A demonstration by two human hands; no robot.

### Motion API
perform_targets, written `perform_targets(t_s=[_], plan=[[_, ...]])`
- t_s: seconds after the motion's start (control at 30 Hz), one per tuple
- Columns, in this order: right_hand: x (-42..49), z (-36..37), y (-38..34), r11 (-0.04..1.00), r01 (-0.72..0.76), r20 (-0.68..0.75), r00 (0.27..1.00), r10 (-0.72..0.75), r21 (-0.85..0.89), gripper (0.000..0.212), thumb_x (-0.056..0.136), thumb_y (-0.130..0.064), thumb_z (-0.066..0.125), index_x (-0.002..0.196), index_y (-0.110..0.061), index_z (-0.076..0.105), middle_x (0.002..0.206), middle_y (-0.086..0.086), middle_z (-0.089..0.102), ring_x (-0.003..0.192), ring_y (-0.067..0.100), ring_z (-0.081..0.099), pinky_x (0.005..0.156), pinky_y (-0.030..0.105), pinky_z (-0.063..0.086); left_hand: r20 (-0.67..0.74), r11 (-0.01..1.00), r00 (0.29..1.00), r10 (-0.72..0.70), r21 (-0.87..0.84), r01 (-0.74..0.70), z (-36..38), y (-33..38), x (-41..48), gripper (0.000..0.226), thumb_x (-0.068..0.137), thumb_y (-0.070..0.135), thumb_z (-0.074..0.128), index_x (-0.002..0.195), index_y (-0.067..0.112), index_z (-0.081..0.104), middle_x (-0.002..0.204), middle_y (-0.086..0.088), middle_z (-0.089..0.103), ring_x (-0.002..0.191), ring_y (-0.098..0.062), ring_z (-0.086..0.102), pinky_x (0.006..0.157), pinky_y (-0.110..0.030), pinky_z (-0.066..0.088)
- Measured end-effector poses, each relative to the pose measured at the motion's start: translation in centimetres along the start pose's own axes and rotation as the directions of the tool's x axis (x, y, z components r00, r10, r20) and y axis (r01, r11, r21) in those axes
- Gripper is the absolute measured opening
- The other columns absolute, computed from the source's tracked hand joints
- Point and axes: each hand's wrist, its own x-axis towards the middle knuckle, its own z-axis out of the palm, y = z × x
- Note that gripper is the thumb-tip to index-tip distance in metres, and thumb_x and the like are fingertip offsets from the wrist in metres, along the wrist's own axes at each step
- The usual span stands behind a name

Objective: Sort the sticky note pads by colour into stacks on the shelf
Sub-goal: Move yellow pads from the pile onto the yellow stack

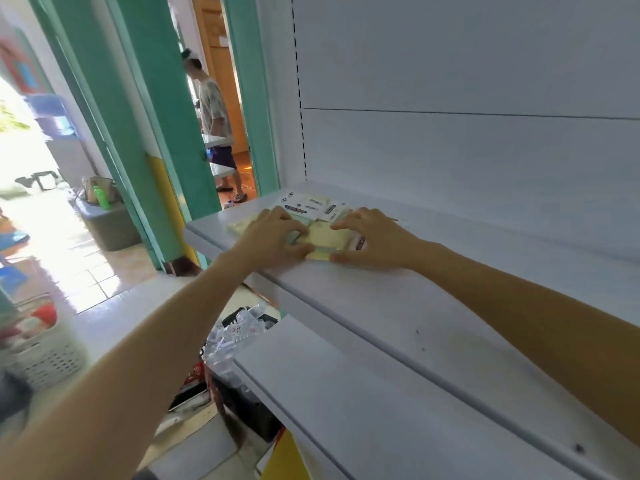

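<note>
**Q:** White metal shelving fills the right half of the view; what lies on the upper white shelf board (398, 306)?

**A:** Pale yellow sticky note pads (323, 237) lie near the board's left end, at about 12 o'clock from the wearer. Behind them, toward 1 o'clock, flat white printed packets (313, 205) rest against the back of the board. Another pale pad (242, 226) lies just beside the left hand, at its 9 o'clock.

**Q:** How are the hands placed?

**A:** Left hand (277, 239) and right hand (374, 239) flank the yellow pads, fingers curled, thumbs touching the near edge. Both press in on the pads from either side, partly closed around them; the pads remain on the board.

**Q:** What surrounds the shelving?

**A:** A lower white shelf board (363, 410) projects at 5 o'clock. Teal door frames (166, 133) stand at 10 o'clock, with a standing person (216, 109) visible through the doorway at 11 o'clock. A white perforated plastic basket (52, 355) sits at 8 o'clock on the tiled floor.
</note>
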Motion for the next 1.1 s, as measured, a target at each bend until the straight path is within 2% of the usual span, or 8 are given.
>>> perform_targets(t_s=[0.2, 0.37, 0.47, 0.57, 0.7, 0.8, 0.97, 1.1], plan=[[2.1, -0.9, 2.2, 0.999, -0.026, 0.116, 0.993, 0.021, 0.043, 0.042, 0.084, -0.031, 0.062, 0.123, -0.021, 0.053, 0.119, -0.004, 0.044, 0.114, 0.009, 0.037, 0.086, 0.015, 0.023, 0.058, 0.975, 0.977, 0.207, -0.094, -0.201, -0.1, -0.6, 4.3, 0.044, 0.075, 0.056, 0.063, 0.107, 0.026, 0.065, 0.11, -0.002, 0.052, 0.11, -0.019, 0.046, 0.098, -0.033, 0.036], [1.8, -1.7, 4.2, 0.986, -0.168, 0.113, 0.98, 0.165, 0.02, 0.038, 0.084, -0.02, 0.06, 0.12, -0.03, 0.056, 0.121, 0.004, 0.046, 0.123, 0.022, 0.036, 0.107, 0.037, 0.031, 0.044, 0.914, 0.927, 0.371, -0.192, -0.357, 0.0, -0.3, 7.5, 0.027, 0.087, 0.035, 0.058, 0.102, 0.015, 0.066, 0.089, 0.004, 0.055, 0.08, -0.011, 0.049, 0.061, -0.016, 0.031], [0.6, -2.1, 4.2, 0.966, -0.256, 0.065, 0.965, 0.254, 0.03, 0.045, 0.082, -0.002, 0.052, 0.119, -0.027, 0.059, 0.12, 0.005, 0.053, 0.121, 0.026, 0.04, 0.106, 0.035, 0.03, 0.016, 0.881, 0.903, 0.43, -0.224, -0.416, 0.1, 0.3, 8.7, 0.025, 0.088, 0.03, 0.057, 0.104, 0.012, 0.065, 0.098, -0.003, 0.063, 0.08, -0.014, 0.052, 0.069, -0.018, 0.038], [-0.6, -1.6, 4.4, 0.931, -0.364, -0.045, 0.93, 0.365, 0.034, 0.052, 0.081, 0.004, 0.045, 0.125, -0.022, 0.054, 0.133, 0.014, 0.051, 0.127, 0.03, 0.04, 0.108, 0.034, 0.026, 0.071, 0.879, 0.886, 0.458, -0.185, -0.44, 0.7, 1.5, 9.5, 0.039, 0.085, 0.041, 0.058, 0.115, 0.016, 0.061, 0.111, -0.002, 0.063, 0.095, -0.018, 0.055, 0.084, -0.028, 0.042], [-2.1, -0.7, 4.2, 0.801, -0.589, -0.235, 0.768, 0.596, 0.108, 0.054, 0.089, -0.028, 0.052, 0.139, -0.018, 0.035, 0.143, 0.015, 0.039, 0.135, 0.03, 0.03, 0.11, 0.038, 0.024, 0.134, 0.908, 0.898, 0.419, -0.044, -0.417, 1.7, 4.1, 10.0, 0.059, 0.08, 0.062, 0.051, 0.123, 0.022, 0.054, 0.124, -0.001, 0.06, 0.116, -0.022, 0.052, 0.09, -0.032, 0.041], [-2.5, 0.0, 3.7, 0.69, -0.691, -0.169, 0.669, 0.724, 0.216, 0.072, 0.08, -0.051, 0.058, 0.14, -0.021, 0.031, 0.139, 0.012, 0.044, 0.132, 0.032, 0.036, 0.107, 0.042, 0.032, 0.204, 0.923, 0.903, 0.378, -0.153, -0.352, 2.2, 5.3, 10.4, 0.064, 0.078, 0.06, 0.057, 0.125, 0.017, 0.051, 0.129, -0.006, 0.055, 0.119, -0.025, 0.05, 0.093, -0.033, 0.04], [-2.6, 0.3, 2.7, 0.7, -0.642, -0.127, 0.702, 0.701, 0.312, 0.077, 0.077, -0.051, 0.062, 0.141, -0.024, 0.029, 0.14, 0.006, 0.045, 0.132, 0.026, 0.038, 0.107, 0.035, 0.03, 0.229, 0.848, 0.917, 0.326, -0.5, -0.177, 2.5, 5.4, 11.4, 0.071, 0.072, 0.036, 0.075, 0.132, 0.017, 0.044, 0.137, -0.008, 0.047, 0.12, -0.024, 0.052, 0.099, -0.036, 0.046], [-1.5, 0.7, 2.6, 0.734, -0.643, -0.142, 0.723, 0.676, 0.22, 0.082, 0.076, -0.051, 0.064, 0.142, -0.022, 0.026, 0.14, 0.008, 0.045, 0.131, 0.027, 0.041, 0.108, 0.037, 0.032, 0.142, 0.767, 0.943, 0.302, -0.624, -0.151, 1.7, 5.0, 12.3, 0.065, 0.076, 0.015, 0.073, 0.133, 0.018, 0.043, 0.137, -0.01, 0.043, 0.099, -0.023, 0.054, 0.069, -0.026, 0.05]])
